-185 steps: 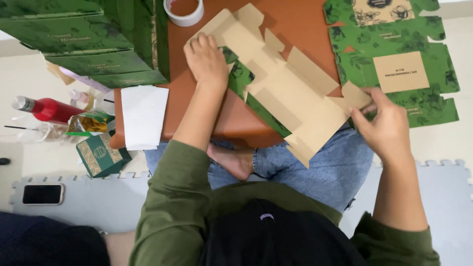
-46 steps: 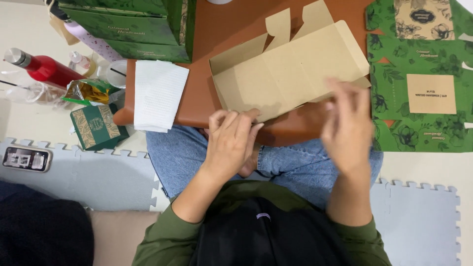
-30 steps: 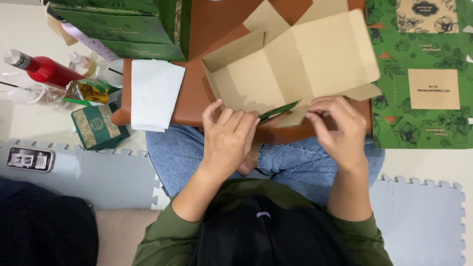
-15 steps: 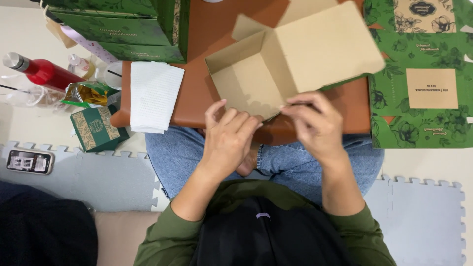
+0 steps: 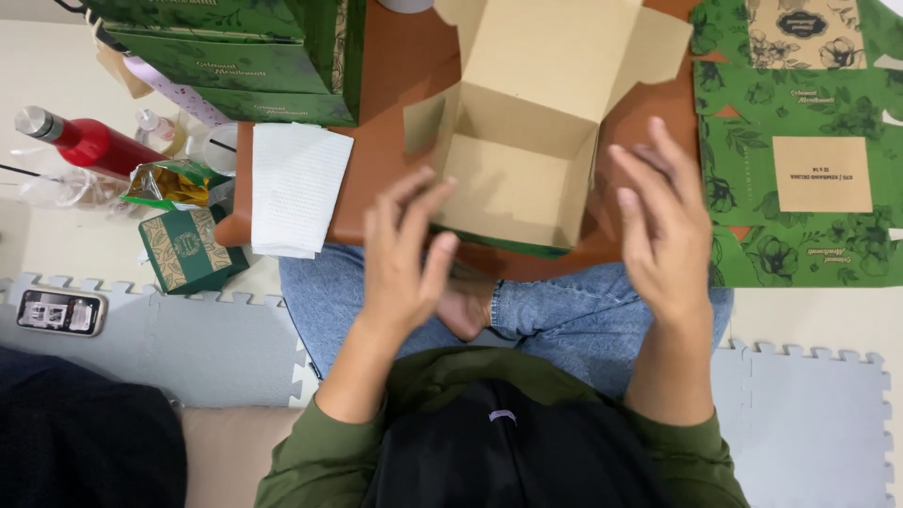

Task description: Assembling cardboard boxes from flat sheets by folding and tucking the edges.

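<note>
Standing open-topped on the brown board (image 5: 386,179), the cardboard box (image 5: 527,160) is sitting just beyond both empty, spread hands; left hand (image 5: 404,259) is hovering nearer than right hand (image 5: 663,230)

You are sitting on a floor of grey foam mats (image 5: 160,348) with jigsaw edges; a second mat (image 5: 809,414) lies at your right, and pale cream floor (image 5: 56,66) shows beyond them at the left and right edges. A low brown table (image 5: 390,141) stands over your lap, its near edge above your knees. Past the table's left edge the floor is cluttered. At the lower left corner lies a dark cloth mass (image 5: 75,442) beside a beige cushion (image 5: 235,442). The light is even and soft.
</note>
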